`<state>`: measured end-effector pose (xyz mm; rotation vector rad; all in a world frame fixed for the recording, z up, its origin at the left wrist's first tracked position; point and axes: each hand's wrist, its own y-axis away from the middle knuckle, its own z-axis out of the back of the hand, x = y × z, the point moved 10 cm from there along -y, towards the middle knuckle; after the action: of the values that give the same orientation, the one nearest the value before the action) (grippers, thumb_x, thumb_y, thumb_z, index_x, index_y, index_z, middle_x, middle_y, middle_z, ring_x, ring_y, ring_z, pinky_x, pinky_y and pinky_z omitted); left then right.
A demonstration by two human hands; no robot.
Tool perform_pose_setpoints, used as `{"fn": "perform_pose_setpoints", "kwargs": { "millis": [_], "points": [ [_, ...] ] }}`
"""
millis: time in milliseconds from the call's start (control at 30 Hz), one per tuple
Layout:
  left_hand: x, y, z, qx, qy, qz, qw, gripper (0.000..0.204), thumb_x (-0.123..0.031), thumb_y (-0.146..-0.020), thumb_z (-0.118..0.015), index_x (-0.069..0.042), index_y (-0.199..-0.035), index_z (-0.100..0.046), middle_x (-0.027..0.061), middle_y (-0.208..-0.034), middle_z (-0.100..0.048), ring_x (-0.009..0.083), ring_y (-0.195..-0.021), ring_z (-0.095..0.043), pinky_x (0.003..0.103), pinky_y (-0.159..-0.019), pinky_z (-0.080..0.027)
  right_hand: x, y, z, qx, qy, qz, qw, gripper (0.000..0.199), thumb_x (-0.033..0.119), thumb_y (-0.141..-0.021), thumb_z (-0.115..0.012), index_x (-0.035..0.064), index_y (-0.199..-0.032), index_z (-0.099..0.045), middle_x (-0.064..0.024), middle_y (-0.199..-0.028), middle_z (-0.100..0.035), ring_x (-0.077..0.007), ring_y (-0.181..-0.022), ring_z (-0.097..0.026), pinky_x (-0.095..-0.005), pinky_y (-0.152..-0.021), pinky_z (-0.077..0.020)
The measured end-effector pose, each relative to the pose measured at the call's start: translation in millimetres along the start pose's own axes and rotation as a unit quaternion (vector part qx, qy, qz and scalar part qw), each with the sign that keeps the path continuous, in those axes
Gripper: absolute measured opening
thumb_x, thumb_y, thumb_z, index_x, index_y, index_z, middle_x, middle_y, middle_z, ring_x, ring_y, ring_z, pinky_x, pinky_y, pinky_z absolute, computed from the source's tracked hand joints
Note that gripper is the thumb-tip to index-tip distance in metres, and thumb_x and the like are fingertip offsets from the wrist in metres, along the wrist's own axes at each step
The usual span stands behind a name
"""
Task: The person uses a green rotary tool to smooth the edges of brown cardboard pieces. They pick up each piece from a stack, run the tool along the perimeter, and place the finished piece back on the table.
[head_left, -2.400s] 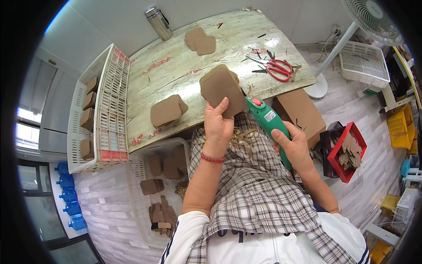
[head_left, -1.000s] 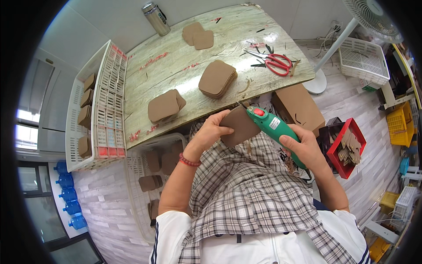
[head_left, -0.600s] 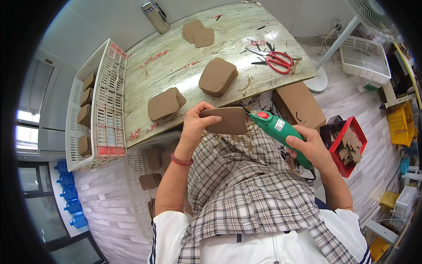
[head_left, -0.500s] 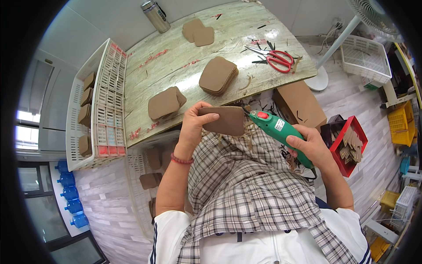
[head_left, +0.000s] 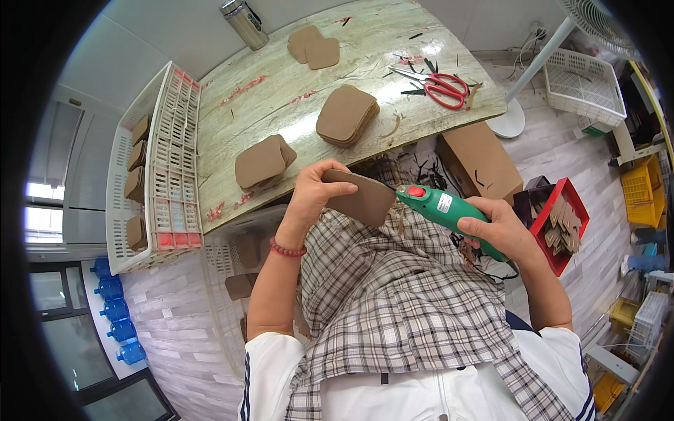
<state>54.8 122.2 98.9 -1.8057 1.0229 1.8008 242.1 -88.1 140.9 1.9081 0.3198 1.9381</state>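
Note:
My left hand (head_left: 317,194) grips a brown cardboard piece (head_left: 365,198) with rounded corners, held over my lap just below the table edge. My right hand (head_left: 497,228) holds a green electric cutting tool (head_left: 449,209) with a red button; its tip meets the right edge of the cardboard piece. On the marble-patterned table (head_left: 281,105) lie three stacks of similar cardboard pieces: one near my left hand (head_left: 261,162), one in the middle (head_left: 345,115), one at the far side (head_left: 314,46).
Red-handled scissors (head_left: 439,84) and scraps lie on the table's right. A white crate (head_left: 156,165) with cardboard pieces stands at left. A cardboard box (head_left: 481,161) and a red bin (head_left: 558,223) of offcuts sit on the floor at right. A metal flask (head_left: 242,22) stands far back.
My left hand brought the cardboard piece down from above the table to my lap and turned it flatter. The green tool followed and now touches its right edge.

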Motion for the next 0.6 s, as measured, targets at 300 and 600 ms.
{"fn": "perform_pose_setpoints", "kwargs": {
  "millis": [300, 600],
  "points": [
    [-5.3, 1.3, -22.4, 0.043, -0.042, 0.024, 0.998, 0.020, 0.001, -0.070, -0.077, -0.005, -0.085, -0.065, -0.0005, -0.080, -0.066, 0.0072, -0.073, -0.060, 0.022, -0.067, -0.047, 0.6, -3.6, -3.6, 0.001, 0.030, 0.005, 1.000, 0.038, 0.028, -0.086, -0.070, -0.0033, -0.106, -0.063, -0.0008, -0.072, -0.057, -0.0067, -0.060, -0.052, -0.0237, -0.054, -0.0436],
    [-8.9, 1.0, -42.8, 0.085, -0.113, 0.037, 0.989, 0.027, 0.001, -0.068, -0.075, -0.005, -0.092, -0.064, 0.0002, -0.085, -0.065, 0.0063, -0.077, -0.058, 0.020, -0.072, -0.046, 4.1, -11.3, -10.4, 0.001, 0.045, 0.010, 0.999, 0.037, 0.029, -0.086, -0.071, -0.0018, -0.105, -0.064, -0.0010, -0.071, -0.058, -0.0062, -0.058, -0.052, -0.0231, -0.054, -0.0433]
  ]
}}
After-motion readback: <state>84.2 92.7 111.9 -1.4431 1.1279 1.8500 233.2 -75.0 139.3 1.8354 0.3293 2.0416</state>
